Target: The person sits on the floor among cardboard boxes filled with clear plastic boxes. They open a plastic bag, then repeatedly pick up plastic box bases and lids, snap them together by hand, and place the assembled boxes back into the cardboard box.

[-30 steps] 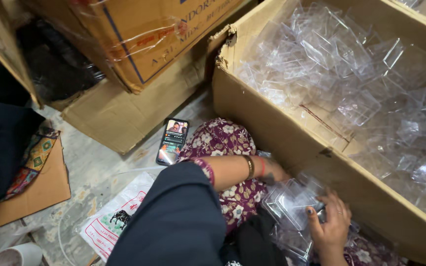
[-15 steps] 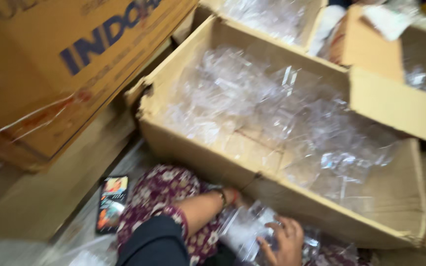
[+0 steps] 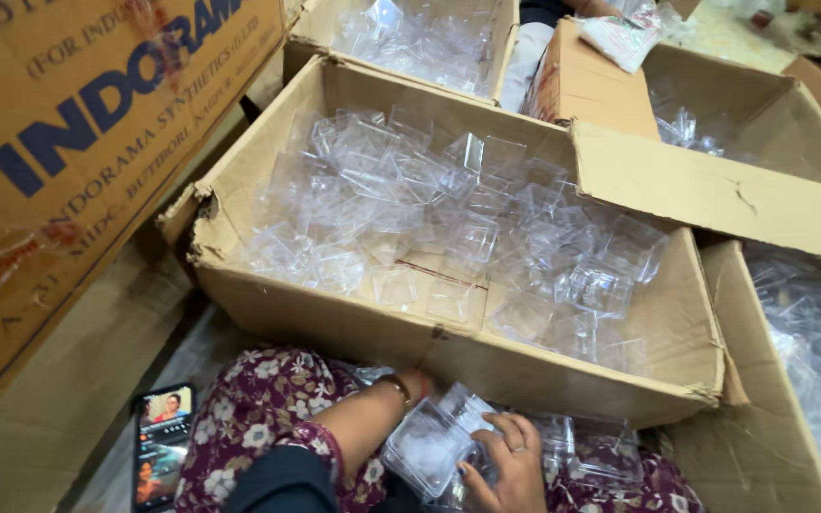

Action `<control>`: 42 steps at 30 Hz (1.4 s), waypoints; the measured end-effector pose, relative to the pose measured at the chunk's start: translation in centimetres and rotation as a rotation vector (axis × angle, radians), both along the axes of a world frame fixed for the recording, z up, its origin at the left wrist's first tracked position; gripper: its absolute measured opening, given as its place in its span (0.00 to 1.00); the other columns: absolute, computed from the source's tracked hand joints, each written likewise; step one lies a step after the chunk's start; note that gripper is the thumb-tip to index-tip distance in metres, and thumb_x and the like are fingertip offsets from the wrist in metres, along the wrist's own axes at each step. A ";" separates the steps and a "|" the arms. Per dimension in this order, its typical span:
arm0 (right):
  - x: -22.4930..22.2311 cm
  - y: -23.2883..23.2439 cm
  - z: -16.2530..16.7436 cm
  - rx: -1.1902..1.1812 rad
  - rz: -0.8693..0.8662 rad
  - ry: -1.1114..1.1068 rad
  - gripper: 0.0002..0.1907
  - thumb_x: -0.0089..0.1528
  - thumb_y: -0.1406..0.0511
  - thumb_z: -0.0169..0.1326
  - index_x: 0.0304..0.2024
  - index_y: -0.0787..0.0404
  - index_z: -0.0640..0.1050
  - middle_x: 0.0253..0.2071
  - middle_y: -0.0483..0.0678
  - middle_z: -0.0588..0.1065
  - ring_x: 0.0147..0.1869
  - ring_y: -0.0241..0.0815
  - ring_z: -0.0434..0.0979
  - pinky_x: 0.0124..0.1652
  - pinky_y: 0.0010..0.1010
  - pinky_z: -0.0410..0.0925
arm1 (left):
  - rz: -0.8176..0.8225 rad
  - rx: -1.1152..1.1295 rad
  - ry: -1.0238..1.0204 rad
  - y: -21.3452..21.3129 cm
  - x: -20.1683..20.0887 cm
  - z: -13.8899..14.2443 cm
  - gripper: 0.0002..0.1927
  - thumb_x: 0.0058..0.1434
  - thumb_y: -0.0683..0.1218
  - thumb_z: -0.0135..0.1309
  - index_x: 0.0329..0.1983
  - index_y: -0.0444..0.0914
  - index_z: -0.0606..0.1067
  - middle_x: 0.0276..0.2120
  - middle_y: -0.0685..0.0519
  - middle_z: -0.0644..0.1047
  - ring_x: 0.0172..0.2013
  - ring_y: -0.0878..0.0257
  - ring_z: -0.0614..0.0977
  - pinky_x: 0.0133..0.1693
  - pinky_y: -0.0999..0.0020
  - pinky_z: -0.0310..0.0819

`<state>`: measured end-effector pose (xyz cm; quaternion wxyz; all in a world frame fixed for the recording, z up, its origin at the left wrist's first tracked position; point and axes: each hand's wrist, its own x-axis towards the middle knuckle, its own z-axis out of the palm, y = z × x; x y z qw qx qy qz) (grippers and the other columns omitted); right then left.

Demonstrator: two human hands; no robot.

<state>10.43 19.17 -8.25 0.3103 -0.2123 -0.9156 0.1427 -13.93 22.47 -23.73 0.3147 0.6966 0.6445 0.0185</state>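
Cardboard boxes (image 3: 353, 328), clear plastic containers (image 3: 448, 209), cluttered floor (image 3: 182, 356)

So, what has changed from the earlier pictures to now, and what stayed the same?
Mostly the view moved: it lifted up and away, so the big open carton of clear pieces now fills the middle, with more cartons beyond. Both hands stay in the lap on the same clear plastic box: right hand gripping it, left hand mostly hidden behind. The phone still lies beside the knee.

A big cardboard box (image 3: 334, 323) full of clear plastic cups (image 3: 448, 209) is seen just above the grip. A phone (image 3: 162, 445) is laid far left of it.
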 end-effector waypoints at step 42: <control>-0.1 1.8 -1.7 -0.181 0.064 -0.080 0.10 0.54 0.64 0.64 0.38 0.59 0.82 0.63 0.58 0.72 0.69 0.64 0.64 0.62 0.52 0.59 | -0.050 0.134 -0.069 -6.8 -6.0 16.0 0.13 0.59 0.46 0.50 0.44 0.42 0.80 0.41 0.43 0.81 0.43 0.46 0.82 0.46 0.55 0.77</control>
